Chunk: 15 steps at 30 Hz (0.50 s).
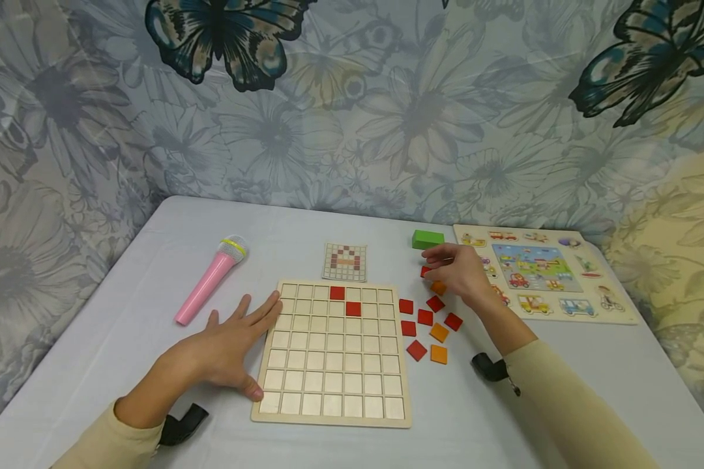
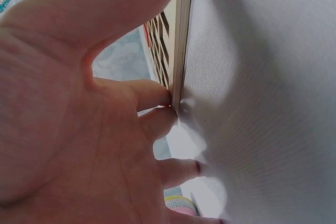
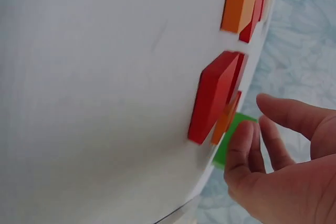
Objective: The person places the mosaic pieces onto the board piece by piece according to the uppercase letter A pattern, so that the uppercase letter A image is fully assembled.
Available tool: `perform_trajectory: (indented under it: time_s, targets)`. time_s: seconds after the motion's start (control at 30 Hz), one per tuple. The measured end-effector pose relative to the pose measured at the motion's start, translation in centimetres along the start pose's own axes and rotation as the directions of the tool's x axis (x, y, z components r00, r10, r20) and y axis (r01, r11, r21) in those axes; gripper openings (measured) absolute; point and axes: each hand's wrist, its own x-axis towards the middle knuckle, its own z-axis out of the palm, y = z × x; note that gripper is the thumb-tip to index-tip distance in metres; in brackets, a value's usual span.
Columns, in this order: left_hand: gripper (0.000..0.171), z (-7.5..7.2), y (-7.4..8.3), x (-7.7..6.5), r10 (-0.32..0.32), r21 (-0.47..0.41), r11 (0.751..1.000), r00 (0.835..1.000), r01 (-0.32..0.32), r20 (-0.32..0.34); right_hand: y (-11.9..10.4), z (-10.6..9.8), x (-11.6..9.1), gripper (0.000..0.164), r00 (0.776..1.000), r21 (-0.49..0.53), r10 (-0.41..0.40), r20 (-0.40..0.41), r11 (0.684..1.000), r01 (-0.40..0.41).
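Note:
My left hand (image 1: 229,348) rests with spread fingers along the left edge of a wooden grid board (image 1: 403,391); the left wrist view shows its fingertips (image 2: 160,94) at the board's side. Two red square tiles, one (image 1: 337,293) in the top row and another (image 1: 353,309) in the second, lie in the grid. My right hand (image 1: 456,270) hovers at the far end of the loose tiles, fingers bent, a red tile (image 1: 425,271) right by its fingertips and partly hidden. In the right wrist view, thumb and fingers stand apart with nothing between them.
Several red tiles (image 1: 425,317) and orange tiles (image 1: 439,354) lie right of the board. A pattern card (image 1: 345,273) sits behind it. Near the back are a green block (image 1: 427,239) and a vehicle picture puzzle (image 1: 607,318). A pink toy microphone (image 1: 211,283) lies at left.

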Motion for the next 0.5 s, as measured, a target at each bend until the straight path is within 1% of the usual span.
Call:
perform_trajectory:
  time_s: [0.1,0.2,0.3,0.5]
  targets:
    - [0.143,-0.04,0.01,0.01,-0.005,-0.002,1.0,1.0,0.005,0.002,0.27,-0.16,0.29,0.039,1.0,-0.007,0.027,0.002,1.0,-0.027]
    - [0.143,-0.06,-0.01,0.03,-0.012,-0.007,1.0,1.0,0.012,0.004,0.44,-0.31,0.45,0.039,0.998,-0.018,0.054,0.021,0.998,-0.054]
    - [0.143,-0.05,0.01,0.01,-0.003,-0.011,1.0,1.0,0.003,0.005,0.52,-0.38,0.54,0.039,0.996,-0.031,0.077,0.042,0.997,-0.075]
    - [0.143,-0.07,0.01,0.0,-0.003,-0.015,1.0,1.0,0.003,0.005,0.51,-0.32,0.59,0.039,0.995,-0.07,0.095,0.042,0.993,-0.091]
